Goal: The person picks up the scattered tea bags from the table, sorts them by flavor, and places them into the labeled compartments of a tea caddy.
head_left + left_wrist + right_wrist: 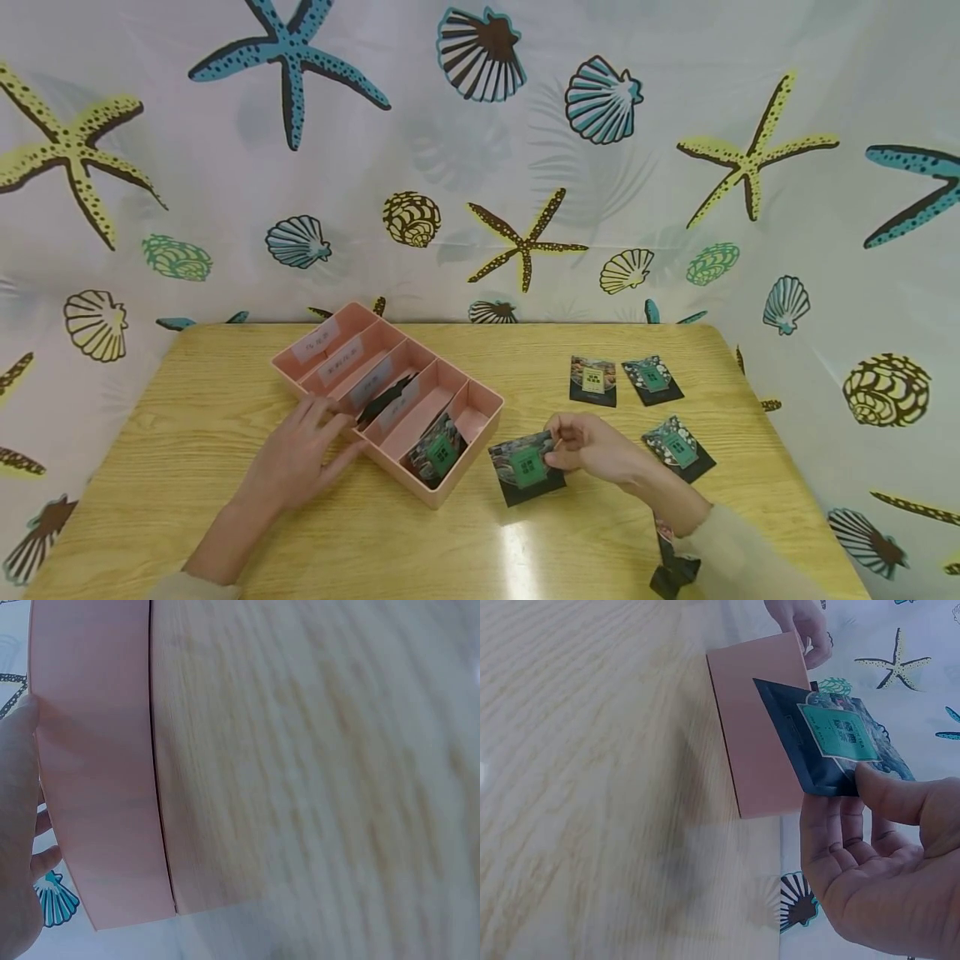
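Note:
My right hand pinches a dark packet with a green label and a food picture between thumb and fingers. It is just right of a pink divided box, above the table in the right wrist view. My left hand rests at the box's near left side, its fingers touching the rim. In the left wrist view only part of that hand shows beside the box wall. Green-labelled packets stand in a right-hand compartment, and dark packets lie in a middle one.
White handwritten labels mark the compartments. Right of the box lie a yellow-labelled packet and green-labelled packets. A dark item is partly hidden by my right forearm. A shell-and-starfish cloth hangs behind the table.

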Available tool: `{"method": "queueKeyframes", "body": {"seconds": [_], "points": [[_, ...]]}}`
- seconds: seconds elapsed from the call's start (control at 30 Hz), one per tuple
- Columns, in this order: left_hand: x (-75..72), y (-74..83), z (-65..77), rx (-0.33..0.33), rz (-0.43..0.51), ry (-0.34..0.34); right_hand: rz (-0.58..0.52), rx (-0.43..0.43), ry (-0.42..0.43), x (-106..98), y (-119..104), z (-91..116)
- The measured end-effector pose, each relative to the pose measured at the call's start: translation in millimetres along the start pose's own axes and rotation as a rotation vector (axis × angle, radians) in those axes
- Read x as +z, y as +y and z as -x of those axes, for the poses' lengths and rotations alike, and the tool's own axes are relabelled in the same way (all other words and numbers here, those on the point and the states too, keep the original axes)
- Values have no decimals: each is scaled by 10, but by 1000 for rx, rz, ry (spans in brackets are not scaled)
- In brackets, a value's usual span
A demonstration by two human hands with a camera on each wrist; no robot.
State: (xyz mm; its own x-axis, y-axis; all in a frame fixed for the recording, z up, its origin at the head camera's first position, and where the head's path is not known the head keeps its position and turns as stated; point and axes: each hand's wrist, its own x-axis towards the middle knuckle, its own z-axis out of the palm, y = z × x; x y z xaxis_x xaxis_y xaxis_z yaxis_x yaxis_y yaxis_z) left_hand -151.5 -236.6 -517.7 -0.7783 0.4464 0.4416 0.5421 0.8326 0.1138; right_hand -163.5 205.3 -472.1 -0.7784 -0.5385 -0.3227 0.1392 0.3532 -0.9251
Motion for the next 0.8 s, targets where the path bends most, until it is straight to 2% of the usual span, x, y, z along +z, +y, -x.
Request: {"method": "queueKeyframes", "body": {"seconds": [0.23, 0.6, 0.8], "points": [[-3, 10, -5, -5, -4, -12, -20, -53, -32, 5, -112, -98], [1, 12, -7, 14, -5, 7, -19, -100, -26, 46, -202, -253], [-14, 26, -4, -2, -6, -6, -41, -141, -16, 78, -271, -324]]}}
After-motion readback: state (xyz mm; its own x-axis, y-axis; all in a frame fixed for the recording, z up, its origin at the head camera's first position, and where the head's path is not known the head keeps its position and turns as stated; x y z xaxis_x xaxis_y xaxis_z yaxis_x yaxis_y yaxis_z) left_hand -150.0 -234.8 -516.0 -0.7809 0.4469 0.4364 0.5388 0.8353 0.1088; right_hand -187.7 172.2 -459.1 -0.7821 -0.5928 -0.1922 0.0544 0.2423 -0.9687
